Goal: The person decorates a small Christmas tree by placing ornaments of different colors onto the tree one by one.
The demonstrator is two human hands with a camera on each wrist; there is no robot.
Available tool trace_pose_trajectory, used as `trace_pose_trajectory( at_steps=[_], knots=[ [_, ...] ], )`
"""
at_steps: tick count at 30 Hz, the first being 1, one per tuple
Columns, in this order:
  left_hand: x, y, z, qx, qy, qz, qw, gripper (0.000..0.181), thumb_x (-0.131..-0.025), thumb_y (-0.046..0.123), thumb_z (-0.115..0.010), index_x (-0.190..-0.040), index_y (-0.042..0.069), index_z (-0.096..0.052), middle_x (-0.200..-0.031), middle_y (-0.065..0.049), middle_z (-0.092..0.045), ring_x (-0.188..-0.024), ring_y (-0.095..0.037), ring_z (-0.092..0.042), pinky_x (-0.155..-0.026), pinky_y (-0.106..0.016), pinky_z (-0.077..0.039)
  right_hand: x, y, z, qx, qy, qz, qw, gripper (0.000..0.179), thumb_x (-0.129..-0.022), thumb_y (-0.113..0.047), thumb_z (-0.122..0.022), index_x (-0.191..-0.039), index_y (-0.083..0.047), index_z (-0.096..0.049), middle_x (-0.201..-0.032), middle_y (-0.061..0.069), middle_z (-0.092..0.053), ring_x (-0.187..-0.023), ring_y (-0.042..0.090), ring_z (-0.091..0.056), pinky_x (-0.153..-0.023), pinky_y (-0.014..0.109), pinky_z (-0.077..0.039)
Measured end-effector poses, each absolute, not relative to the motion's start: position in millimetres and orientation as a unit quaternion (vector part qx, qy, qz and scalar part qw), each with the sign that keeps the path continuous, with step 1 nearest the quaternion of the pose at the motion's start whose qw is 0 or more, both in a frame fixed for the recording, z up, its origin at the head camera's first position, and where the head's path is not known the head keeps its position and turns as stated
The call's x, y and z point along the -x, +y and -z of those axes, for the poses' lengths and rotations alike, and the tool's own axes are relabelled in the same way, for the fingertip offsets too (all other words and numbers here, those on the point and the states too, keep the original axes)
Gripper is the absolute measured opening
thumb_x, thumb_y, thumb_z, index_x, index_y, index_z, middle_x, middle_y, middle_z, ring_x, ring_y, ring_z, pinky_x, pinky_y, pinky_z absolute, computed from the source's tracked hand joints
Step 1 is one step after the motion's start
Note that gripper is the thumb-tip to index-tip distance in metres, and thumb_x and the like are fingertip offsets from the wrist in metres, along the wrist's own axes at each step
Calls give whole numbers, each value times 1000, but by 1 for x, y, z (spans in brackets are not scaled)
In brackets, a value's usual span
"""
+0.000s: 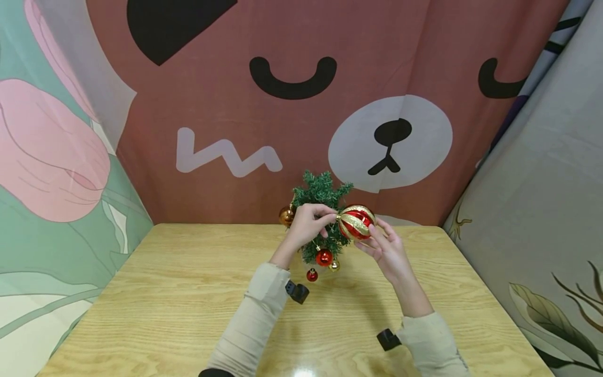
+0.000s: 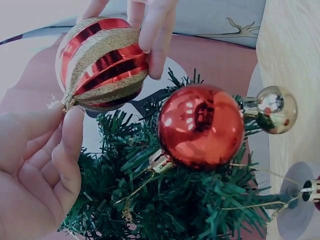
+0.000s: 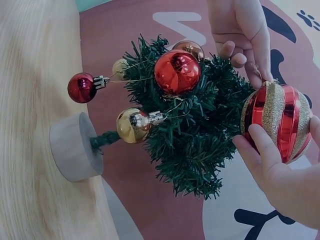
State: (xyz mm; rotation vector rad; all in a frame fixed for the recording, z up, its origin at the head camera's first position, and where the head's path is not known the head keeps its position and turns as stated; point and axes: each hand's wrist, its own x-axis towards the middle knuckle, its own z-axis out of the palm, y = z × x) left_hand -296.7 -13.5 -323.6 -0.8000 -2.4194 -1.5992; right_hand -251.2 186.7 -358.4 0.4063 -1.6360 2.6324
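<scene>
A large red Christmas bauble (image 1: 356,222) with gold glitter stripes is held up in front of a small artificial Christmas tree (image 1: 320,189). My left hand (image 1: 307,225) pinches the bauble's gold cap end between thumb and fingertips, as the left wrist view shows. On its other side, my right hand (image 1: 387,251) grips the ball with curled fingers and thumb. Several smaller baubles hang on the tree: a shiny red bauble (image 2: 201,127), a gold bauble (image 3: 133,125), a dark red bauble (image 3: 82,87) and a copper one (image 1: 286,215).
The tree stands on a round grey base (image 3: 76,147) on a light wooden table (image 1: 188,293). Printed cloth (image 1: 212,104) with a bear face hangs behind the table. More patterned cloth (image 1: 532,209) hangs at the right side.
</scene>
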Motion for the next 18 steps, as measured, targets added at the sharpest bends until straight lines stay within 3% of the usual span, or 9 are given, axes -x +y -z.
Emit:
trace_pose_trajectory(
  at_steps=[8, 13, 18],
  knots=[
    [294, -12, 318, 235, -825, 507, 81, 14, -85, 12, -61, -92, 5, -70, -76, -4, -67, -51, -23, -60, -39, -23, -38, 251, 187, 360, -120, -533, -837, -6, 45, -94, -11, -45, -134, -9, -27, -118, 7, -44, -89, 17, -61, -80, 35, -47],
    [293, -13, 317, 229, -832, 498, 92, 13, -86, 12, -60, -91, 4, -70, -79, -6, -67, -50, -18, -60, -43, -24, -42, 251, 190, 363, -134, -525, -841, -11, 36, -94, -10, -46, -128, -12, -35, -112, 3, -54, -91, 19, -61, -80, 36, -47],
    [292, -11, 316, 227, -836, 488, 108, 17, -88, 16, -58, -94, 3, -68, -82, -6, -66, -54, -21, -61, -54, -23, -46, 250, 193, 369, -147, -524, -839, -33, 31, -94, -8, -45, -123, -9, -34, -112, 3, -53, -92, 20, -60, -81, 37, -46]
  ],
)
